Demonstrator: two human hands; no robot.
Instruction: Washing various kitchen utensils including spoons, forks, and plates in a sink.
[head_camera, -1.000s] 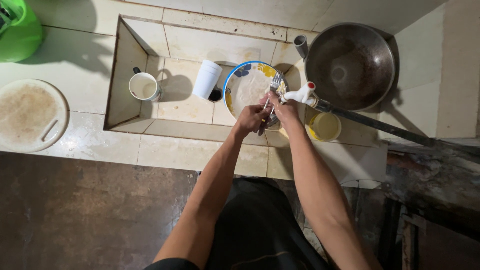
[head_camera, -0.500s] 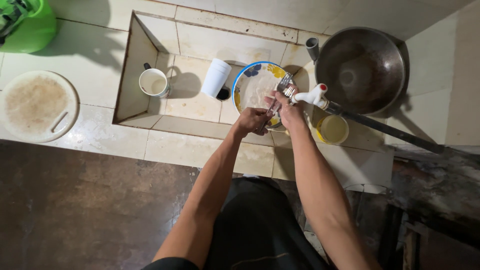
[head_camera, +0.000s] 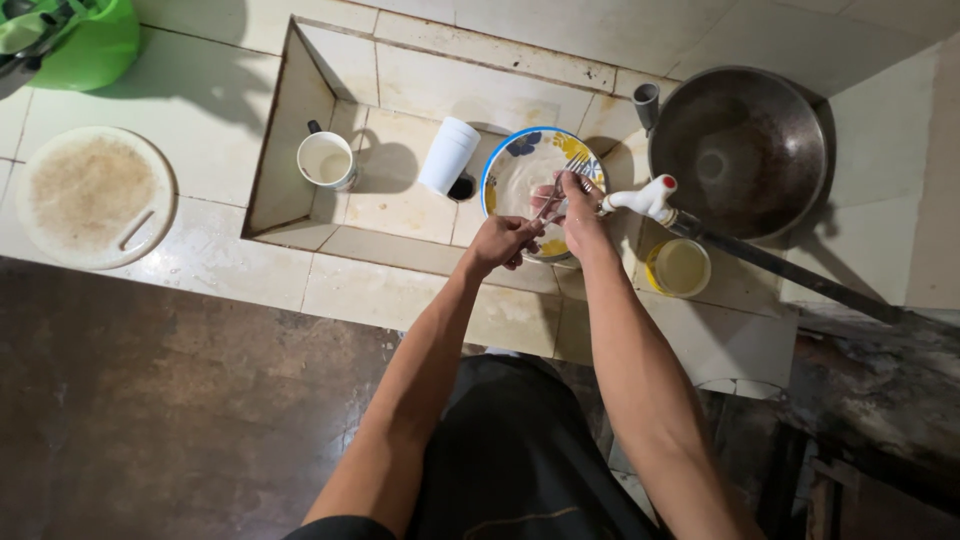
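Steel tines catch the light over the sink: the fork (head_camera: 566, 188) is held between both hands, its long axis running from near-left, at the handle, to far-right, at the tines; the left hand (head_camera: 500, 240) has its fingers closed round the handle end, just near and left of the plate (head_camera: 520, 165); the right hand (head_camera: 572, 208) sits at the tine end, fingers curled on the fork, touching it nearer the head; both hands hover above the plate, which lies in the tiled sink (head_camera: 290, 130) under the white tap (head_camera: 645, 198); a mug (head_camera: 326, 160) and a white cup (head_camera: 448, 155) stand to the left, a big pan (head_camera: 745, 150) to the right, a yellow tub (head_camera: 679, 267) on the bench (head_camera: 200, 110) edge.
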